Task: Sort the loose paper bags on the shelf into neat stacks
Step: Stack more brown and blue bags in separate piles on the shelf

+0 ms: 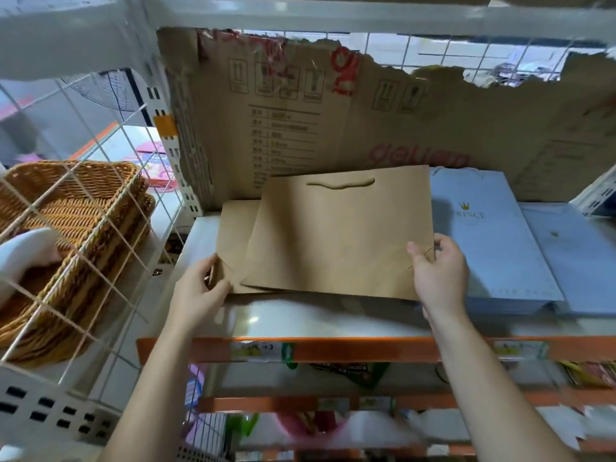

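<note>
White shelf [316, 318]: right grip [440, 275] pinches top kraft bag [340, 238]; left grip [200, 291] apparently pinches lower bag [233, 235] corner.

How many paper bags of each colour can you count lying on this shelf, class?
Brown: 2, the upper brown bag and the lower brown bag under it.
Pale blue: 2, the crown-printed blue bag and the far-right blue bag.
Total: 4 in view.
</note>
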Demonstrator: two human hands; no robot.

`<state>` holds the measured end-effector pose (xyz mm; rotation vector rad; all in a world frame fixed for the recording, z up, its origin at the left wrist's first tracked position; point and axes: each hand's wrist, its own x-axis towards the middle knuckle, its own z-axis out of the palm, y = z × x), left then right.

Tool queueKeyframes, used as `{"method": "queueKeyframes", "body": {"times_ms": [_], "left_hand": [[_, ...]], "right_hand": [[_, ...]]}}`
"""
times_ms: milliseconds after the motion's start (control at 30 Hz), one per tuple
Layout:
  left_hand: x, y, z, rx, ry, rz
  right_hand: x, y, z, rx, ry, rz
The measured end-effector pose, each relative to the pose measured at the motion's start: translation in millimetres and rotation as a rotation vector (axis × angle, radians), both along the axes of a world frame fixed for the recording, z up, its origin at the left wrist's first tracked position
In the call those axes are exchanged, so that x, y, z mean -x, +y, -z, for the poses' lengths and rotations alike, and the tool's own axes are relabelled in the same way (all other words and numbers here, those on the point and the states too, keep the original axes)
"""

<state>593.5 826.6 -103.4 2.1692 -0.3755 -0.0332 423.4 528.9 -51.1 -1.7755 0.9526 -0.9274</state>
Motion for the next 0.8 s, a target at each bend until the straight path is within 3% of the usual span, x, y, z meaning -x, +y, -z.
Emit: {"method": "queueKeyframes", "body": {"times_ms": [100,233,567,667,800], "left_hand": [[5.6,6.6,1.4,-0.045,0.037,0.100],[2.8,-2.8,0.1,-0.152,-0.072,0.093],[-2.2,-2.3,-3.4,-0.040,-0.063,0.097],[-3.0,5.5,-2.1,-0.094,-0.018,0.124],[2.0,9.6,1.0,-0.134,-0.058,0.145]], "right_hand": [[-2.7,-0.9,-6.1,-0.009,-0.007,0.003],[-5.1,-0.9,-11.0,-0.037,-0.012,0.005],[-34.8,14.3,-8.2,-0.081,0.021,-0.166],[-45.2,21.1,-3.8,0.110,0.164,-0.199],[-54.9,25.3,3.9,0.301,0.500,-0.247]]}}
